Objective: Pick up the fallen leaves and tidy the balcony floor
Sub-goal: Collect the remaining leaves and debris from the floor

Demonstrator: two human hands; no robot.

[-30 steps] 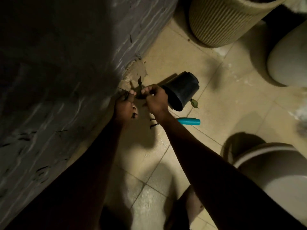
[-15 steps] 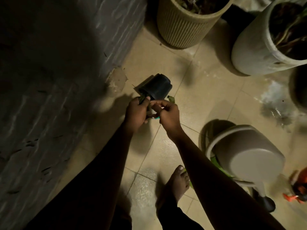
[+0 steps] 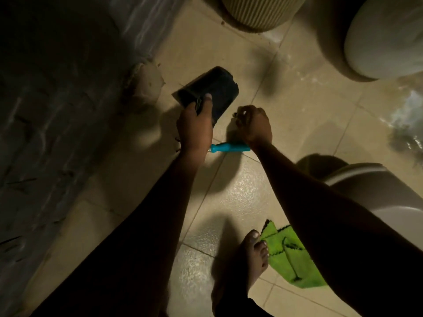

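Mid-task, we judge: our left hand (image 3: 194, 129) grips the small black pot (image 3: 219, 88) w/ leaf bits (image 3: 198, 105) pinched at its rim. Our right hand (image 3: 254, 124) pinches a small leaf (image 3: 235, 114) in curled fingers beside it. Blue-handled tool (image 3: 229, 148) & green cloth (image 3: 290, 255) lie on the floor (image 3: 297, 110), yet to tidy.

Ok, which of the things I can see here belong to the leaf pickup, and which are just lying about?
Part of the job:
small black pot, gripped by the left hand
what looks like a leaf scrap, pinched by the right hand

Just lying about:
blue-handled tool on the floor
green cloth
ribbed planter
white pot
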